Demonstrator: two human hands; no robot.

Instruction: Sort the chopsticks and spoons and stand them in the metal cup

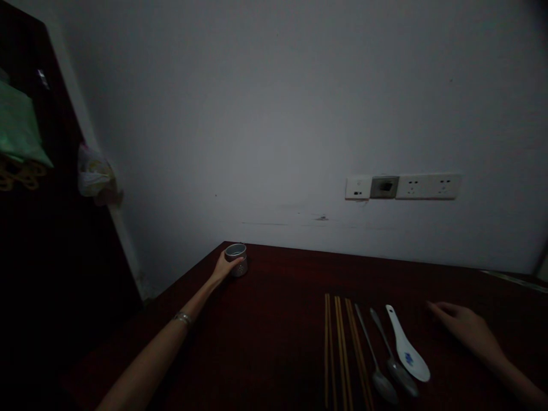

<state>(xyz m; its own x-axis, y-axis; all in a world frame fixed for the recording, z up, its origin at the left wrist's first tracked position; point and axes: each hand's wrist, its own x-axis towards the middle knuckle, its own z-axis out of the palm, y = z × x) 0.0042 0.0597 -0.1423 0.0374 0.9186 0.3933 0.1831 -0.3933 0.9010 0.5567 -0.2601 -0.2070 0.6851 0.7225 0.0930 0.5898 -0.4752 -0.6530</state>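
Note:
My left hand (224, 265) is wrapped round a grey metal utensil holder (240, 267) with small holes in its side, upright at the table's back left corner. Its open top shows nothing sticking out. At the right, my right hand (466, 328) rests over the table with its fingers loosely curled; what is under them, if anything, cannot be made out. Closest to it lies a white soup spoon (409, 354) with a blue mark. Beside that are two metal spoons (378, 365) (396, 365) and several wooden chopsticks (340, 348), laid side by side.
The dark red table (274, 319) meets a pale wall (274, 125) at the back. Sockets and switches (426, 187) are set in the wall above it. At the left stand a dark door (55, 240), a green cloth (21, 123) and a hanging plastic bag (94, 174).

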